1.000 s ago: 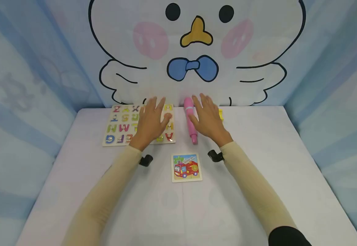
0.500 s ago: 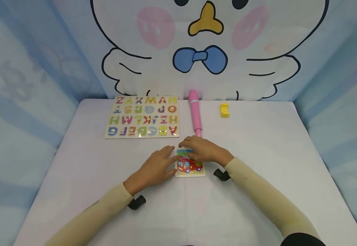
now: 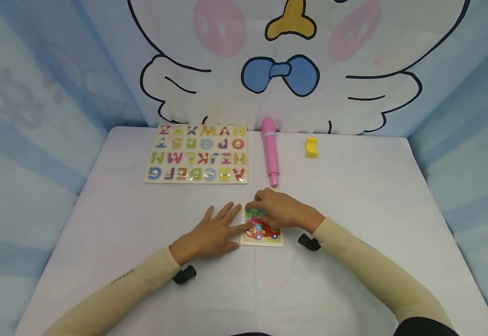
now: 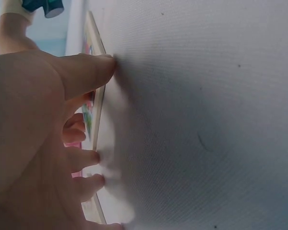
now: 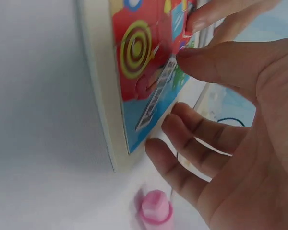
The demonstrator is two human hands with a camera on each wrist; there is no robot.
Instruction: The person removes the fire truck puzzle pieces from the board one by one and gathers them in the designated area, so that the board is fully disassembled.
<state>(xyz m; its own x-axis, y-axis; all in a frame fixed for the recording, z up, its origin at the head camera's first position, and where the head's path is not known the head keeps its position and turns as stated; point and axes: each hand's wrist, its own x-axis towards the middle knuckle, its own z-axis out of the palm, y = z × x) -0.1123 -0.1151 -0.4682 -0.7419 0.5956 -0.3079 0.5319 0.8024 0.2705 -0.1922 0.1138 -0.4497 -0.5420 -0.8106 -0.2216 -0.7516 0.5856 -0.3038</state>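
Observation:
A small square wooden jigsaw puzzle [image 3: 265, 239] with a red fire-engine picture lies mid-table. Its far part is hidden by my right hand [image 3: 285, 211], whose bent fingers meet the far edge while the thumb touches the picture. In the right wrist view the thumb [image 5: 201, 60] lies on the puzzle [image 5: 134, 52] and several fingertips [image 5: 156, 146] rest along its edge; the index finger is mostly hidden. At the puzzle's left side my left hand [image 3: 210, 235] is spread, its index finger reaching onto the picture. Its thumb [image 4: 93, 69] is beside the frame in the left wrist view.
Behind the left hand lies an alphabet puzzle board [image 3: 195, 153]. A pink pen-shaped stick [image 3: 270, 151] points toward the puzzle, close beyond the right hand. Farther right stands a small yellow block [image 3: 311, 147]. A printed curtain [image 3: 219, 102] rises at the table's back edge.
Both hands have drawn back toward the body, from over the alphabet board and beside the pink stick to the jigsaw puzzle. The right fingers have bent. The head view has tilted down.

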